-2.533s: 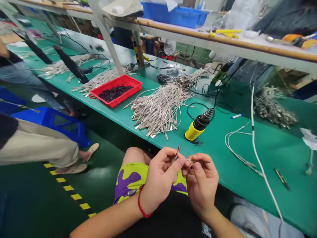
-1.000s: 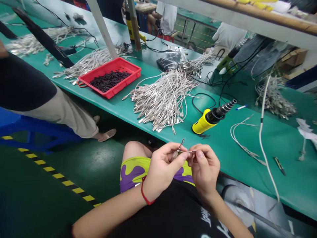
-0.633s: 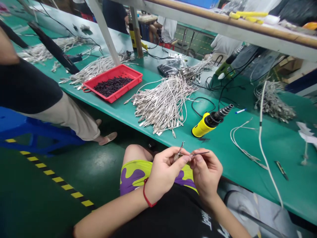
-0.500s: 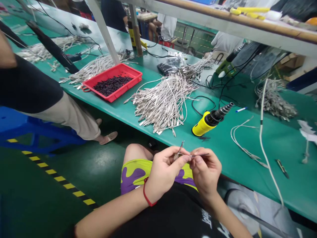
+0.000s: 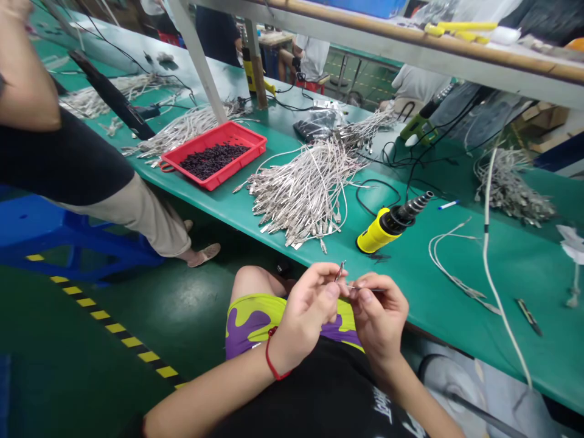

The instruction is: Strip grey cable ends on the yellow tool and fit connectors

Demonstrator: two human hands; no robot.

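The left hand (image 5: 308,313) pinches a small metal clip (image 5: 339,272) at lower centre, the right hand (image 5: 378,319) grasps a thin metal pin (image 5: 365,288) beside it: close fingertip work calling for steady grips.

Tray (image 5: 214,177) left of cable bundle (image 5: 301,201), heat gun (image 5: 376,238) right, all on workbench (image 5: 410,286).

Two hands (image 5: 308,319), two metal pieces (image 5: 340,272), one red tray (image 5: 244,165), one yellow heat gun (image 5: 376,236)

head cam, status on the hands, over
Left hand pinching small metal clip; right hand pinching thin wire, ends close together. Silver cable bundle, yellow-handled tool on green bench, beyond hands.
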